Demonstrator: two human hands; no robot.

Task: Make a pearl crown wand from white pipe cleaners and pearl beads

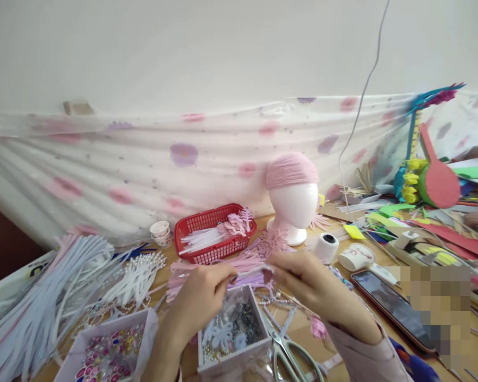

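My left hand and my right hand are raised over the middle of the table, fingers pinched. Between them runs a short pale pipe cleaner, one end in each hand. Its far tips are hidden by my fingers. Just below sits a white box with pale blue flower shapes and small beads inside. Grey-handled scissors lie to the right of this box. Behind my hands are pink and lilac pipe cleaners and a pink spiky flower.
A red basket and a white foam head wrapped in pink stand at the back. Bundled pipe cleaners and a box of gems lie left. A thread spool, paper cup and phone are right.
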